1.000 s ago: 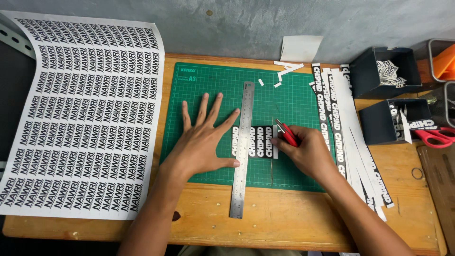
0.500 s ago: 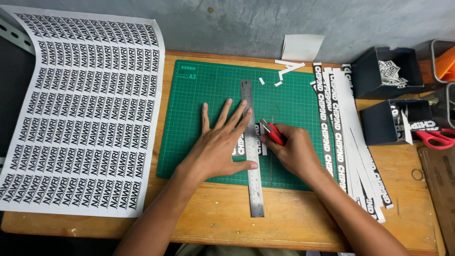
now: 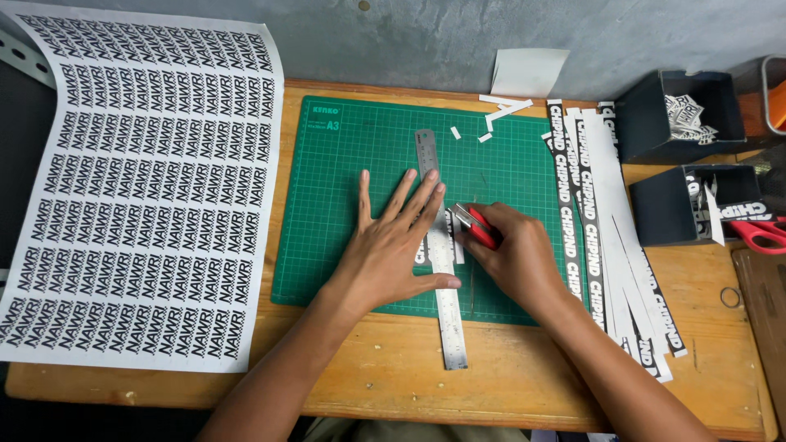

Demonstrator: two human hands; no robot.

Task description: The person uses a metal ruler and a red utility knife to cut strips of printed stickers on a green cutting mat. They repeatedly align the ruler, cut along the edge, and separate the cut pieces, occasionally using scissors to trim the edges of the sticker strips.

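At the centre of the frame, the left hand (image 3: 391, 250) lies flat with fingers spread, pressing a long steel ruler (image 3: 442, 262) onto the green gridded cutting mat (image 3: 327, 205). Just right of the ruler, the right hand (image 3: 512, 258) is closed around a red-handled craft knife (image 3: 476, 225), its tip at the ruler's edge over a printed paper strip (image 3: 455, 245) on the wooden worktop (image 3: 524, 372).

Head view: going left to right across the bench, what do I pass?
Large printed sheet → green cutting mat → left hand → steel ruler → right hand with red cutter → cut label strips → dark boxes → red scissors.
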